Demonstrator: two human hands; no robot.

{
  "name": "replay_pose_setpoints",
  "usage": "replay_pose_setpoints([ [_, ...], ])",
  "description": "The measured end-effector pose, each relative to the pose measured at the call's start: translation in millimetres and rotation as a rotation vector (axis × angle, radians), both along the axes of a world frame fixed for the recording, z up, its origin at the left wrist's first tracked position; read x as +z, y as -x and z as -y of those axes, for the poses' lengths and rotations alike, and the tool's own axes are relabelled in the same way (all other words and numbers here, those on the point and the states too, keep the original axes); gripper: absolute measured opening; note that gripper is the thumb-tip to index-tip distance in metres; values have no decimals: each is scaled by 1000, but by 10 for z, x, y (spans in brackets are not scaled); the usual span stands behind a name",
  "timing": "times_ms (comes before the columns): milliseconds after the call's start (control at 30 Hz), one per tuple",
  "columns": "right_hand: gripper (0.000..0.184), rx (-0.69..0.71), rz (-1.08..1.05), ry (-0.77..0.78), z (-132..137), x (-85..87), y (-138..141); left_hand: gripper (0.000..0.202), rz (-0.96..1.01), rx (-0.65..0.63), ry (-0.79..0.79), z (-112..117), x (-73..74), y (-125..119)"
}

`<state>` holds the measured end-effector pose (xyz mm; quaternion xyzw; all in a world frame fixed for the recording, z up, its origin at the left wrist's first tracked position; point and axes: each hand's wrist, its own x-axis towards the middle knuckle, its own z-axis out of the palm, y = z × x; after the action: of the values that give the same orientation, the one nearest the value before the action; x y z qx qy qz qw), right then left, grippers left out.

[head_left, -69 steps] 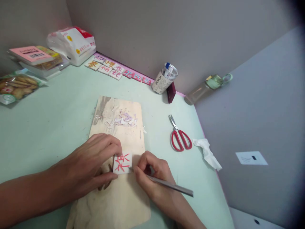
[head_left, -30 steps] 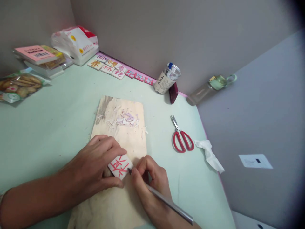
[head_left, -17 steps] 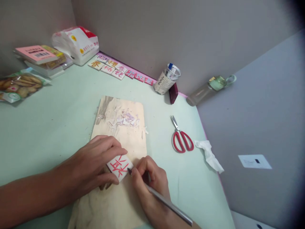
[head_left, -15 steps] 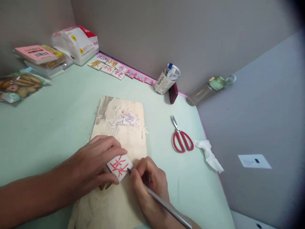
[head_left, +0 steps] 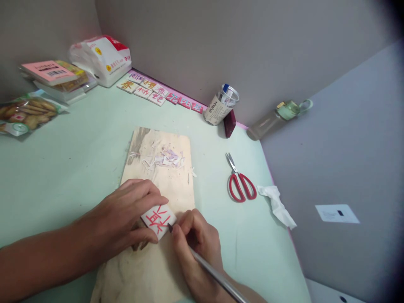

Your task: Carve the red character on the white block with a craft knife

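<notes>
head: left hand (head_left: 129,214) pinches white square tile with red strokes (head_left: 158,220) over pale wooden board (head_left: 172,189), nearer its right edge than its left. right hand (head_left: 199,244) fingers closed on slim silver metal pen-shaped tool (head_left: 217,275); long axis slants near-right, dark tip at tile's lower-right edge, contact unclear.

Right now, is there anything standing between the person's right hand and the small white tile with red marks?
No obstacle is visible. Only the metal tool, held in the right hand, fills the gap, its dark tip at the edge of the tile. The left hand grips the tile from the other side.
</notes>
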<state>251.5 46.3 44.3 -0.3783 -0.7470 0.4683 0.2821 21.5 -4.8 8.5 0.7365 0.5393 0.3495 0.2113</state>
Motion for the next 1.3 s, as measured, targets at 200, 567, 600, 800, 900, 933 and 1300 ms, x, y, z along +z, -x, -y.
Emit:
replay_pose_setpoints([
  [200,28,0,5,10,9,-14,-9,56,-12,-15,0,-14,29,13],
  [567,28,28,7,-13,6,14,-5,56,18,25,29,5,31,-17],
  [600,28,30,8,-15,7,15,-8,55,12,23,32,7,35,-16],
  [800,28,49,-18,-187,27,-66,17,52,-5,21,0,0,27,1],
  [900,28,88,-24,-546,12,-108,49,51,-14,15,8,0,28,10],
  [933,30,123,-6,-676,-1,-102,53,49,-14,11,10,1,30,13],
  [1300,33,633,476,-1082,-85,391,-60,49,-66,-37,-90,2,70,-11],
])
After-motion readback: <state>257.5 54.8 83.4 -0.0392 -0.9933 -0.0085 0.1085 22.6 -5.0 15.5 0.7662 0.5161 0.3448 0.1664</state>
